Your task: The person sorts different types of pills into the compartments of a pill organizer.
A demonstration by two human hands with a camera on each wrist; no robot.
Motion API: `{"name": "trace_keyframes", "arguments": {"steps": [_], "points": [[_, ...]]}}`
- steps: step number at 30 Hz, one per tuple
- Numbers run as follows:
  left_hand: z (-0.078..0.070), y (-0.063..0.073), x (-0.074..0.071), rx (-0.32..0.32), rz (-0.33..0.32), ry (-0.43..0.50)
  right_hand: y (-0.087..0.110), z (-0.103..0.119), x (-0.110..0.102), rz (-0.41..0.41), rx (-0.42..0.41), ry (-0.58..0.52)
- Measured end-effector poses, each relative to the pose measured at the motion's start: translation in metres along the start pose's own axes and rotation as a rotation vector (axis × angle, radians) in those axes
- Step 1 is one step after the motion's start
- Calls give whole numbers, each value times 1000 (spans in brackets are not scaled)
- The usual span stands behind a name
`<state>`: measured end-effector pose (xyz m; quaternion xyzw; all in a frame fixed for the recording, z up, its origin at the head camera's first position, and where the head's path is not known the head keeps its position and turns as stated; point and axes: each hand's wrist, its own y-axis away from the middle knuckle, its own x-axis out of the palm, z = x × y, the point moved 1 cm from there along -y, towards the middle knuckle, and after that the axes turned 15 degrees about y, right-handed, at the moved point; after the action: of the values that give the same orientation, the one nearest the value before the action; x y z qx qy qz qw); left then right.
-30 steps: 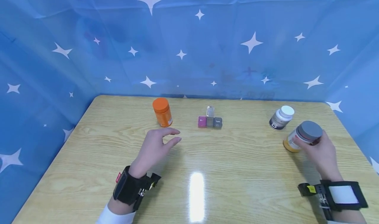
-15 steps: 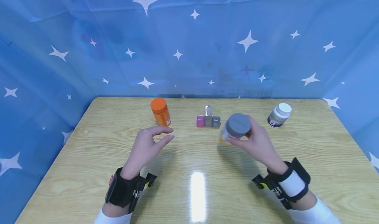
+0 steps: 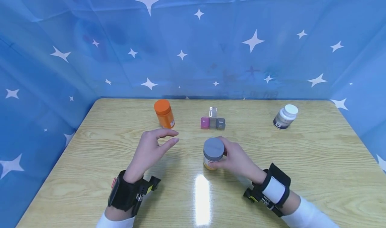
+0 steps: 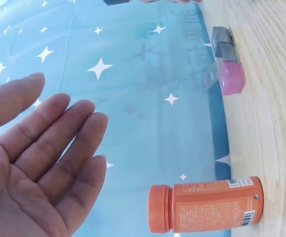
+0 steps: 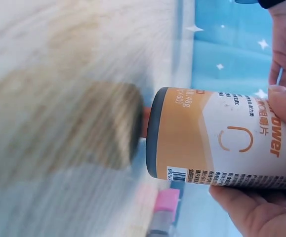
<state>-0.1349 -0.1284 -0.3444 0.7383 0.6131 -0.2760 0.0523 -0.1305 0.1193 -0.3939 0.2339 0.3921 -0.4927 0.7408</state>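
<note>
My right hand (image 3: pixel 239 161) grips a supplement bottle (image 3: pixel 213 150) with a grey cap, thumb on one side and fingers on the other. In the right wrist view its orange-and-white label (image 5: pixel 222 138) shows, and a gap seems to separate the base from the table. My left hand (image 3: pixel 150 151) holds nothing; its fingers are loosely bent, with thumb and fingertips apart. Just beyond it stands an orange bottle (image 3: pixel 164 114) with an orange cap. Farther back at the middle sits a small group of pill-box compartments (image 3: pixel 212 122), pink and grey, with a clear lid raised.
A white-capped bottle (image 3: pixel 285 117) with a grey label stands at the back right of the wooden table (image 3: pixel 313 154). Behind the table hangs a blue cloth (image 3: pixel 217 44) with white stars. A bright reflection lies on the tabletop at the front.
My right hand has carried the grey-capped bottle from the right side of the table leftward to the middle, nearer to me. The left hand has stayed almost still.
</note>
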Motion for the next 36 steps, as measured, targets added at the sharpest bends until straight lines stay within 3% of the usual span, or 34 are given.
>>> {"name": "trace_keyframes", "arguments": {"steps": [14,20,23,25,30,32,36], "points": [[-1,-2,2,-21,22,35,5,-7,3,12,-3,-32],[2,-4,2,-56,88,156,5,-11,6,-1,-42,-19],[4,-12,4,-54,190,312,4,-12,6,8,-40,-25],[7,-22,7,-13,276,443,4,-14,6,15,-44,-28],[22,-53,32,39,597,798,4,-22,8,44,-57,-39],[26,-63,47,2,748,869,4,-24,9,54,-63,-44],[27,-74,78,-47,982,867,3,-26,10,51,-89,-44]]}}
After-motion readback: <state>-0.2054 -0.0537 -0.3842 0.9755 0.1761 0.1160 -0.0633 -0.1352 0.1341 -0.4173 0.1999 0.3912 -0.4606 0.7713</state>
